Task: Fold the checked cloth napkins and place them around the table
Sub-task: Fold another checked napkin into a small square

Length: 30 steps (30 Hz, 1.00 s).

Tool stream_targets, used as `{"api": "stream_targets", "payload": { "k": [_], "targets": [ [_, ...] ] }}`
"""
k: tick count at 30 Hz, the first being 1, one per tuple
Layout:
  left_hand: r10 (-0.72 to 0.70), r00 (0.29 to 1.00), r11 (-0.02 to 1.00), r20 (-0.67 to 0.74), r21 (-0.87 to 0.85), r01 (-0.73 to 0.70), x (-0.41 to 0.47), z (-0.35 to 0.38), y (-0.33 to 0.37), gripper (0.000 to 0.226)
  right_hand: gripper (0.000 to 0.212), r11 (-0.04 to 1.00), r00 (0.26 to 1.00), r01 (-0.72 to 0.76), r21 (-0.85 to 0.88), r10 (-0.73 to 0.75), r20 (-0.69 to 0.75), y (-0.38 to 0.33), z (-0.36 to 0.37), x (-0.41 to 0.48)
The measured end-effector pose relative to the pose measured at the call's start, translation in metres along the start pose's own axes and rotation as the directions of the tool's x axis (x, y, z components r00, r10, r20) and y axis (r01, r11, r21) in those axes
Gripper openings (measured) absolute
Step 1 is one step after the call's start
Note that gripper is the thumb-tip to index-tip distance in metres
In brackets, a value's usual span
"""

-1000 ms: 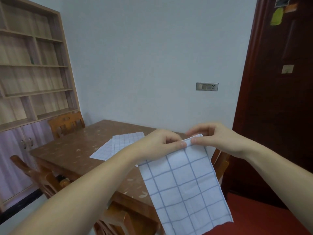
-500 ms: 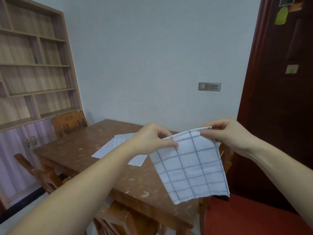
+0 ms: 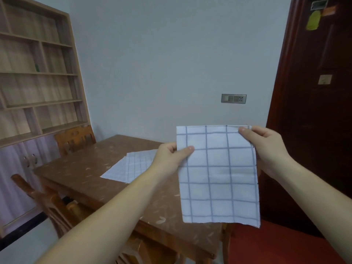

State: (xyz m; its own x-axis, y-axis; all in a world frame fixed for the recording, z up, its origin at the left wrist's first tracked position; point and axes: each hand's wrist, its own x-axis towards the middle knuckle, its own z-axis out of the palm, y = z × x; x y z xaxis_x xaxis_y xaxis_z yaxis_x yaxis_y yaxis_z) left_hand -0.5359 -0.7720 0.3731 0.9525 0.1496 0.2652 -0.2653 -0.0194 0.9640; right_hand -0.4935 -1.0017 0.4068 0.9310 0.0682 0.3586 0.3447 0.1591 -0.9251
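I hold a white napkin with blue checks (image 3: 219, 174) up in the air over the near right end of the brown table (image 3: 80, 178). It hangs flat as a folded rectangle. My left hand (image 3: 171, 157) pinches its left edge below the top corner. My right hand (image 3: 264, 147) pinches its top right corner. More checked napkins (image 3: 131, 166) lie spread flat on the table behind my left hand, partly hidden by it.
Wooden chairs stand at the table's far left (image 3: 76, 138), near left (image 3: 43, 202) and near side (image 3: 133, 250). A shelf unit (image 3: 38, 73) fills the left wall. A dark red door (image 3: 314, 111) is on the right, above red floor (image 3: 276, 244).
My hands have moved apart and up, drawing the napkin out taut and flat; a second ago they were close together at its top edge while it hung long and slanted.
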Motion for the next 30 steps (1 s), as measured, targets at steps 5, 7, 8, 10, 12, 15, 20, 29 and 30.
{"api": "stream_targets", "payload": {
  "k": [5,7,8,10,12,15,20,29,30],
  "targets": [
    [0.037,0.995,0.996,-0.094,-0.077,-0.044,0.006,0.005,0.004,0.009,0.048,0.949,0.899,-0.264,-0.169,0.306,0.314,0.026,-0.007,-0.022],
    [0.027,0.995,0.997,-0.093,-0.073,-0.034,0.007,0.003,0.005,0.010,0.045,0.938,0.893,-0.196,-0.286,0.291,0.344,0.030,-0.006,-0.028],
    [0.010,0.997,0.996,-0.075,-0.085,-0.017,0.006,0.001,0.005,0.010,0.039,0.939,0.905,-0.172,-0.297,0.270,0.329,0.028,-0.005,-0.029],
    [-0.050,0.999,0.994,0.014,-0.097,0.051,0.004,-0.004,0.002,0.012,0.025,0.951,0.922,-0.148,-0.273,0.232,0.310,0.023,-0.005,-0.028],
    [-0.118,0.979,0.993,0.168,-0.010,0.121,0.002,-0.012,-0.003,0.011,0.016,0.952,0.930,-0.134,-0.274,0.216,0.296,0.018,-0.006,-0.026],
    [-0.151,0.951,0.982,0.271,0.153,0.112,-0.003,-0.016,-0.008,0.014,0.010,0.944,0.934,-0.132,-0.303,0.221,0.282,0.019,-0.013,-0.023],
    [-0.140,0.966,0.983,0.217,0.149,0.109,-0.002,-0.017,-0.011,0.014,0.029,0.923,0.879,-0.147,-0.356,0.287,0.381,0.022,-0.024,-0.017],
    [-0.180,0.941,0.980,0.288,-0.035,0.198,-0.005,-0.019,-0.008,0.021,0.014,0.966,0.879,-0.090,-0.242,0.192,0.436,0.019,-0.036,-0.017],
    [-0.180,0.940,0.978,0.290,-0.053,0.203,-0.005,-0.019,-0.007,0.024,0.027,0.960,0.894,-0.057,-0.273,0.171,0.414,0.019,-0.037,-0.016]
  ]
}}
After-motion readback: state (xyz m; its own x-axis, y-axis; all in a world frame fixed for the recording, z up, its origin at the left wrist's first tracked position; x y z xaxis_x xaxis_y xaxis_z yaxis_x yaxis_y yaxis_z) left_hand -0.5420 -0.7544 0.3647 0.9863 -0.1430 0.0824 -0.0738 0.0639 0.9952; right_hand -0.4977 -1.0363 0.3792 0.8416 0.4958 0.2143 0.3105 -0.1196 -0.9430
